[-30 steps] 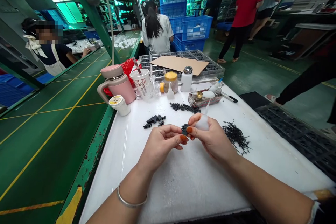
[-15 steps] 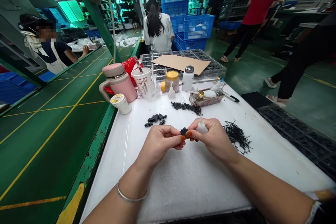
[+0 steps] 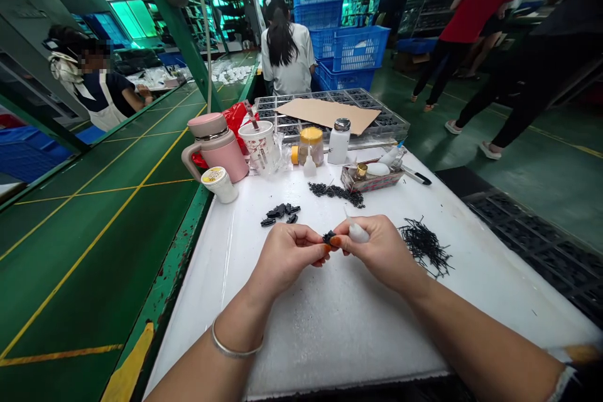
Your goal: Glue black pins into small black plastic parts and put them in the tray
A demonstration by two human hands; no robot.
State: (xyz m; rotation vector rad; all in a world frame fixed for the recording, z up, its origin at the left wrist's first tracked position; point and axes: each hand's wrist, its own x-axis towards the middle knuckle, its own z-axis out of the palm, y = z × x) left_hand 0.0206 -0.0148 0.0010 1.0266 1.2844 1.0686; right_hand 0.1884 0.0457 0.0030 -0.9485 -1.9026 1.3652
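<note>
Right hand (image 3: pixel 377 250) tilted further toward left hand (image 3: pixel 287 260)

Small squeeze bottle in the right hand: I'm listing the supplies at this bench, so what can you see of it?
The small squeeze bottle looks like milky, translucent plastic and narrows to a thin, pointed nozzle. It is tilted, with the nozzle pointing up and left. The right hand pinches it, hiding its lower part. No label shows. Just left of the nozzle, apparently not touching it, is a small black piece held by the left hand.
</note>
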